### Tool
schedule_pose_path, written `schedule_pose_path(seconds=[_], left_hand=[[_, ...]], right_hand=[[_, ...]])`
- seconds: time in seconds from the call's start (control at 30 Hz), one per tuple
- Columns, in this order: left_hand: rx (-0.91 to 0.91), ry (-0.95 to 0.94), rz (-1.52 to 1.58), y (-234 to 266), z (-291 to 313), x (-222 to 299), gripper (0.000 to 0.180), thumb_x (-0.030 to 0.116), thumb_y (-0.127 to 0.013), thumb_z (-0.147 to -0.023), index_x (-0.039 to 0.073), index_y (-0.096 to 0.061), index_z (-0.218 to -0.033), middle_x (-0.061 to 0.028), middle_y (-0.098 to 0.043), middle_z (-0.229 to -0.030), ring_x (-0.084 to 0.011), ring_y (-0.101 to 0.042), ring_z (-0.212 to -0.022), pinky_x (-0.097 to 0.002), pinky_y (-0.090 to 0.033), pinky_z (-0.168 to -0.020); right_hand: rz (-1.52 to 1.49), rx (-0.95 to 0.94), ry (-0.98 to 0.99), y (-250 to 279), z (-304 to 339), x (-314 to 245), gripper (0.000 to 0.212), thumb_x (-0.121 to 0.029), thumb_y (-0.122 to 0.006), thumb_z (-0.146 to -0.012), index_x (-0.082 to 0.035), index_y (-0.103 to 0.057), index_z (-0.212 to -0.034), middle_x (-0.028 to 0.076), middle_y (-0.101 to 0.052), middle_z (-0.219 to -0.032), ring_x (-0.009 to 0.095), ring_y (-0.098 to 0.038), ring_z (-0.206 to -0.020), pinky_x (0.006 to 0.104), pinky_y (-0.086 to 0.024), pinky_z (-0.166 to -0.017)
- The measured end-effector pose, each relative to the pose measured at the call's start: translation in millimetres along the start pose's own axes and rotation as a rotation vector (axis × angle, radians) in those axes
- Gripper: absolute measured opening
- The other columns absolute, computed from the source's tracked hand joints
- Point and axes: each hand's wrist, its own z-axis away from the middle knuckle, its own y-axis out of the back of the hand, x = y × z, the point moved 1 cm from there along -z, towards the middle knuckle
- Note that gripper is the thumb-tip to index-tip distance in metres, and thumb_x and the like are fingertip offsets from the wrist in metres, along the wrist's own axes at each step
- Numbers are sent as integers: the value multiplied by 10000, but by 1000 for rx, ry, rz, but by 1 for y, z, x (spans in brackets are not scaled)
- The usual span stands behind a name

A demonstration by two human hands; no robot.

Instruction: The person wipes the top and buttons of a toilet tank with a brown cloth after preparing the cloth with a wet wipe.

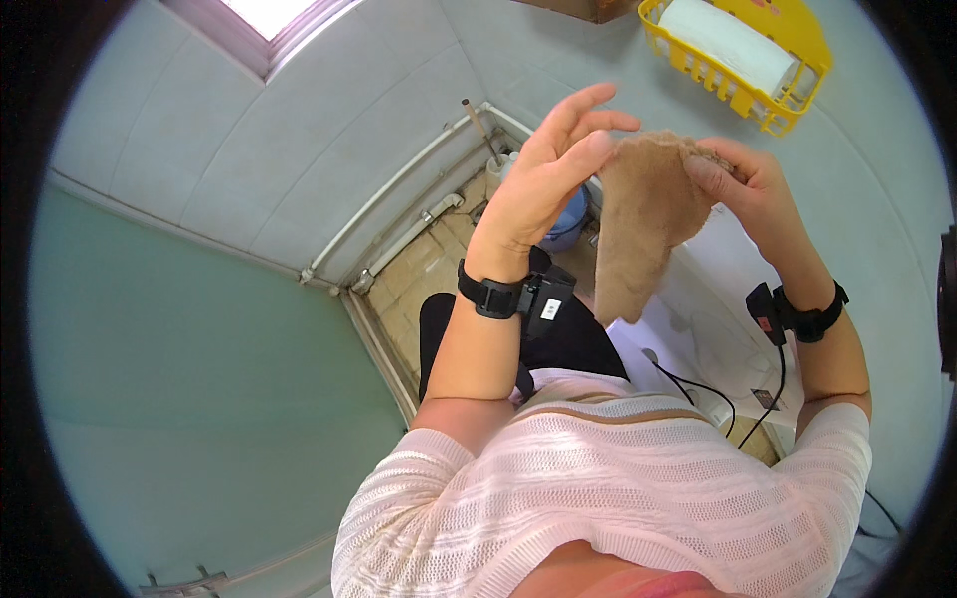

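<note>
A brown plush cloth (648, 214) hangs in front of me at chest height, its lower end tapering downward. My right hand (743, 179) pinches its upper right edge, with the thumb lying on the near side. At the cloth's upper left corner is my left hand (558, 154), its fingers stretched out and apart. The left thumb tip meets the edge of the cloth there; whether it presses on it I cannot tell. A black strap with a small box sits on each wrist.
A yellow wall basket (743, 95) holds a white paper roll (728, 45) at the upper right. Below the cloth stands a white basin (713, 289), and a blue bucket (566, 224) is on the floor behind. White pipes (399, 199) run along the tiled wall. Black cables hang near my right arm.
</note>
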Motion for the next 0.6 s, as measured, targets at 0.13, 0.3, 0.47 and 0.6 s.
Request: schedule_pose_path(seconds=[0.13,0.3,0.47,0.6], left_hand=[[-239,101,-25,15,4,-28,968,573,-650,-820,-64,-263,-1438,-105,-422,-1414,-170,-427,-1262,-322,-335,-1036],[-299,280,-15,15,7,-53,777,484,-674,-834,-48,-437,-1347,-99,-522,-1313,-184,-485,-1200,-314,-347,-1044],[-117,281,121,6,4,-47,422,265,-666,-886,-10,-586,-1195,-44,-635,-1111,-110,-579,-994,-251,-461,-871],[11,226,105,10,3,-36,250,207,-660,-894,16,-634,-1053,9,-646,-925,-62,-576,-817,-200,-454,-705]], right_hand=[[-171,-9,-28,-1,-1,-8,336,-293,-588,-945,-10,-632,-1120,-6,-637,-894,66,-591,-781,217,-491,-696],[-198,6,-39,-1,-1,-8,343,-304,-562,-957,-25,-624,-1146,9,-643,-927,73,-604,-800,230,-509,-704],[-178,70,-70,6,-3,-6,337,-304,-547,-961,-46,-616,-1166,34,-648,-951,101,-628,-797,241,-537,-643],[-210,134,-113,5,-6,-5,349,-308,-536,-963,-48,-589,-1190,43,-653,-937,114,-634,-765,235,-543,-617]])
